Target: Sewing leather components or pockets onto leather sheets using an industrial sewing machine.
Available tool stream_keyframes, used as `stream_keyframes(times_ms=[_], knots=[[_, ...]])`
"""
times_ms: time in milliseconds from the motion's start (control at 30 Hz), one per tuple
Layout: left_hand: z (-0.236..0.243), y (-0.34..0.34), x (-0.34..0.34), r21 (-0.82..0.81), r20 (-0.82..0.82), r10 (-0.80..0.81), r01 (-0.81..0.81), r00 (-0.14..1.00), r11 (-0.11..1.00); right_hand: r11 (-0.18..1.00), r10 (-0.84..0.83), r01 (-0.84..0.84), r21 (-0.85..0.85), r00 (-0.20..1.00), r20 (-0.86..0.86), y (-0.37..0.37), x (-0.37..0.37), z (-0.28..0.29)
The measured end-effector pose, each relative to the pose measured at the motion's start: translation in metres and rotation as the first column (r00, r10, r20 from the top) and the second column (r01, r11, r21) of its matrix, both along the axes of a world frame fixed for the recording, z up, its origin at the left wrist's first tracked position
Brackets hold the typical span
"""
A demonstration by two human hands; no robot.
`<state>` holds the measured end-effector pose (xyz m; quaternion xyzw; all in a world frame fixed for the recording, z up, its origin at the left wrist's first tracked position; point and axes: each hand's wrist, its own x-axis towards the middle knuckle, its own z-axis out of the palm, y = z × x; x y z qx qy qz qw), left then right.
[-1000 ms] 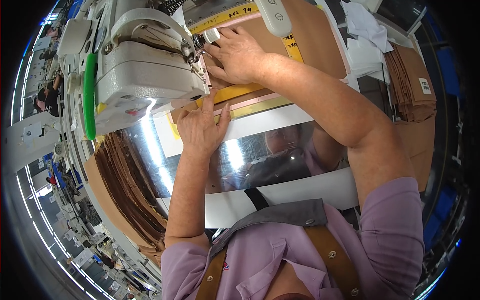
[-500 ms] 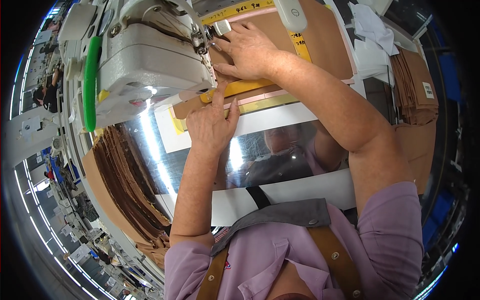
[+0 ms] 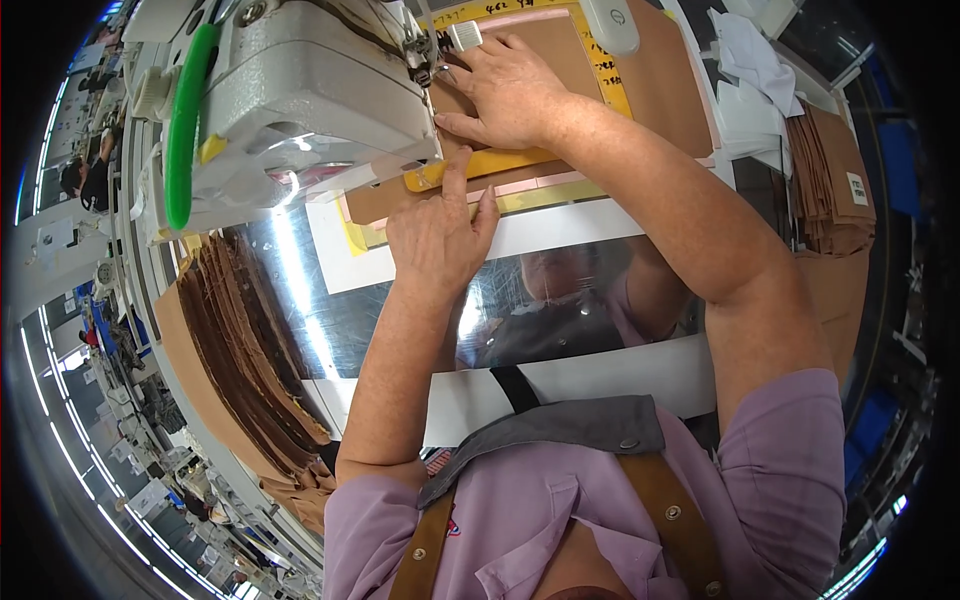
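Observation:
A sewing machine (image 3: 310,110) with a white head and a green bar reaches in from the upper left. Beneath its needle area lies a brown panel (image 3: 665,100) with pink edging, and a yellow template frame (image 3: 500,163) rests on it. My right hand (image 3: 510,95) lies palm down inside the frame, fingers spread, just right of the needle area. The left hand (image 3: 437,240) is at the near side, its index finger stretched across the frame's near strip and its thumb apart. Neither hand grips anything. The machine head hides the panel's left part.
Brown pieces stand in a stack (image 3: 235,350) at the left, with another brown stack (image 3: 830,185) at the right. White cloth (image 3: 750,60) lies at the upper right. A shiny metal plate (image 3: 570,335) is in front of me. A white device (image 3: 610,25) sits above the panel.
The whole view has shifted slightly. My left hand has moved a little to the right along the yellow strip; the right hand stays flat inside the frame.

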<state>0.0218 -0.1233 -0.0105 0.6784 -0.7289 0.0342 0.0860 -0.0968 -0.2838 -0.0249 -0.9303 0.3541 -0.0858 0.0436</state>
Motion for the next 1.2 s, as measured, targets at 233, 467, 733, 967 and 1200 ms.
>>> stream_keyframes(times_ms=[233,467,733,967,1200], knots=[[-0.003,0.001,0.003,0.036,-0.017,0.008,-0.007,1.0,0.999,1.0,-0.012,0.012,0.023,1.0,0.003,0.0,0.0,0.0],[-0.006,0.0,0.004,0.028,0.005,0.012,-0.012,1.0,1.0,1.0,0.011,-0.011,-0.004,0.986,0.164,-0.006,0.001,-0.017],[-0.004,0.001,-0.001,0.066,-0.043,0.045,-0.042,0.998,0.997,1.0,0.015,-0.017,0.009,0.985,0.174,-0.005,-0.002,-0.014],[0.002,0.001,-0.003,0.149,0.0,0.087,-0.087,0.996,0.985,1.0,0.012,-0.012,0.0,0.988,0.153,-0.004,-0.001,-0.013],[-0.002,0.002,-0.001,0.081,0.045,0.041,-0.044,0.998,0.996,1.0,0.006,-0.006,0.001,0.985,0.173,-0.002,0.001,-0.012]])
